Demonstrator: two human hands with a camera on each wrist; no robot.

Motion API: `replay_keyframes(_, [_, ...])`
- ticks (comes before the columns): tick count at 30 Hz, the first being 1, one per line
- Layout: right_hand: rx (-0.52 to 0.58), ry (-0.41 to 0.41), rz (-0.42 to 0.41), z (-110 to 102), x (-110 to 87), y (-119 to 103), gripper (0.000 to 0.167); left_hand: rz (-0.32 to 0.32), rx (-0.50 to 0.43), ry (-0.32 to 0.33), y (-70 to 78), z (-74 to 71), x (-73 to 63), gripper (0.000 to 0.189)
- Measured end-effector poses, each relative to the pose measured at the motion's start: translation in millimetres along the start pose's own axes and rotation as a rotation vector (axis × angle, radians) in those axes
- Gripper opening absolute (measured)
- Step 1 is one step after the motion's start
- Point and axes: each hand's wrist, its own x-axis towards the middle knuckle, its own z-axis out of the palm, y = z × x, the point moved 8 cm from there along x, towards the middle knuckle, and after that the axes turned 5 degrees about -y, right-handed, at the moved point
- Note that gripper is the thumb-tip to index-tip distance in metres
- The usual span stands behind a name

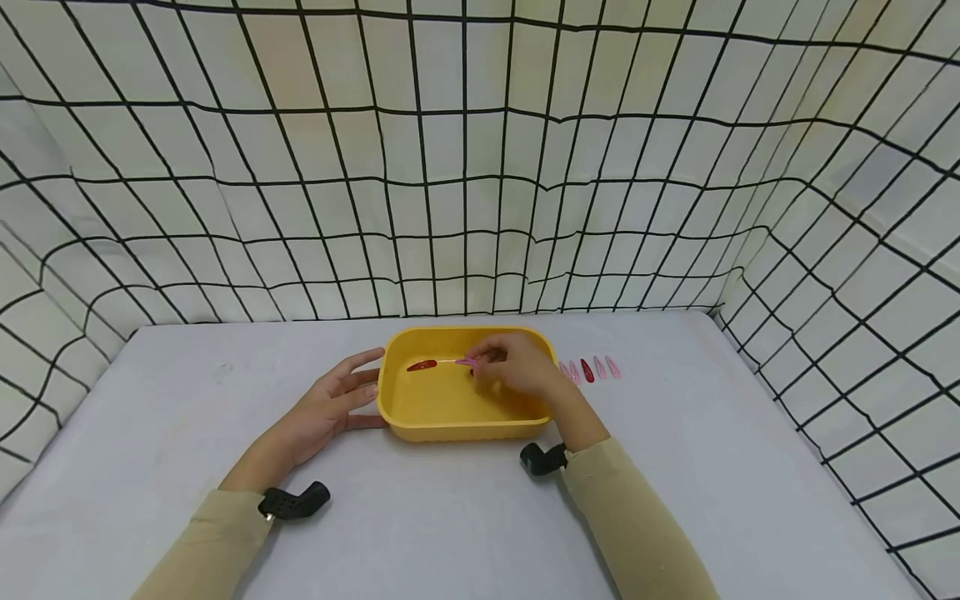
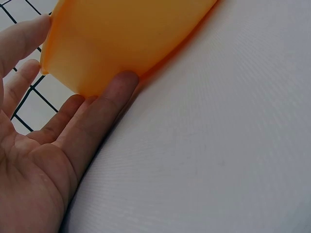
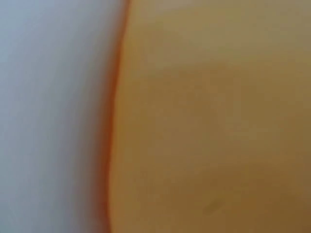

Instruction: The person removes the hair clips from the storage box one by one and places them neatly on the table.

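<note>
A yellow tray (image 1: 457,432) stands on the table in the head view. Against its left side rests my left hand (image 1: 324,414), fingers fairly straight; the left wrist view shows the thumb (image 2: 121,87) touching the tray's outer wall. My right hand (image 1: 517,364) is over the tray and pinches a pink hair clip (image 1: 465,362) between thumb and fingers. A red hair clip (image 1: 422,365) lies inside, to the left of that clip. Something small and dark red shows under the right fingers, mostly hidden. The right wrist view is blurred and shows only the tray wall (image 3: 204,121).
Right of the tray, several pink hair clips (image 1: 613,367) and one red clip (image 1: 587,371) lie in a row on the white tablecloth (image 1: 420,525). A black grid net (image 1: 465,179) over white cloth encloses the table at the back and sides.
</note>
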Motion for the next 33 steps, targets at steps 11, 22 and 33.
replay_keyframes(11, [0.229,-0.056,-0.04,-6.0,-4.2,-13.3,0.031,0.008,-0.004,-0.003,-0.5,0.3,-1.7,0.06])
replay_keyframes(22, [0.318,-0.024,-0.075,-22.2,-12.9,-23.8,0.029,0.018,-0.006,-0.008,-1.4,0.2,3.9,0.06])
replay_keyframes(33, [0.271,0.102,-0.042,-70.2,-45.6,-4.9,0.03,0.007,0.001,-0.003,-5.0,-2.1,1.9,0.06])
